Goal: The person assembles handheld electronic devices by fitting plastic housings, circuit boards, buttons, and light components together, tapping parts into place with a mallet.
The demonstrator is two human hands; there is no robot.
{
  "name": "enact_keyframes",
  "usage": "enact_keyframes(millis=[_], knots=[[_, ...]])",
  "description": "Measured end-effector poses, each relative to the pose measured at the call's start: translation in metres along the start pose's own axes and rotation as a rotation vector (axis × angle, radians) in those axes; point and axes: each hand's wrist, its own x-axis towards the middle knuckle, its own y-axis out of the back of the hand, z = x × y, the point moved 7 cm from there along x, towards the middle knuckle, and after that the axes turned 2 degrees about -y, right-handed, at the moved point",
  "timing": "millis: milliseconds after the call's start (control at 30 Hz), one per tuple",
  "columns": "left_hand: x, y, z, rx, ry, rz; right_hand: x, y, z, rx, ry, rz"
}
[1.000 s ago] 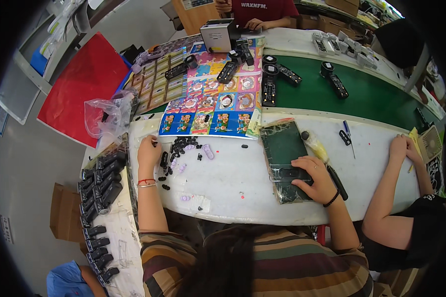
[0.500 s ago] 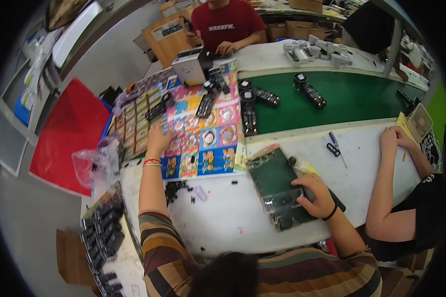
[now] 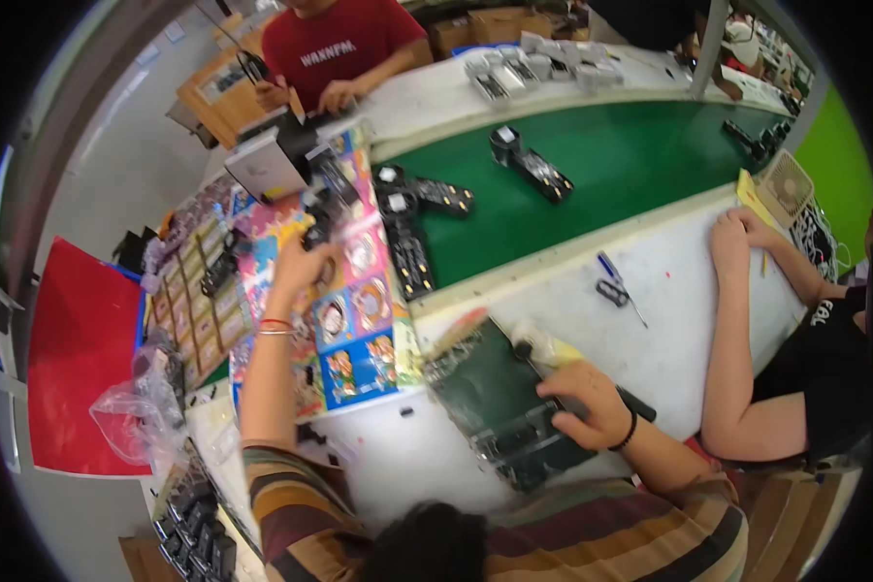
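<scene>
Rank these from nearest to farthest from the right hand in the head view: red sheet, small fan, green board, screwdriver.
1. Green board: right at the right hand, extending to its left.
2. Screwdriver: beyond the hand, on the white table.
3. Small fan: farther off, toward the right.
4. Red sheet: far left.

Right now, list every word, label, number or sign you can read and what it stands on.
Red shirt: white lettering across the chest, legible, wording left out.
Black sleeve at right: white letters, partly visible, wording left out.
White box: any print too blurred to read.
Black devices: white stickers, too small to read.
Colourful printed sheet: pictures; any lettering too blurred.
</scene>
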Motion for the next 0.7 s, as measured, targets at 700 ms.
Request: enact_keyframes(millis=[700], knots=[[-0.292, -0.021, 0.281, -0.917, -0.434, 0.092, -0.023, 0.009, -0.058, 0.102, -0.025, 0.11]])
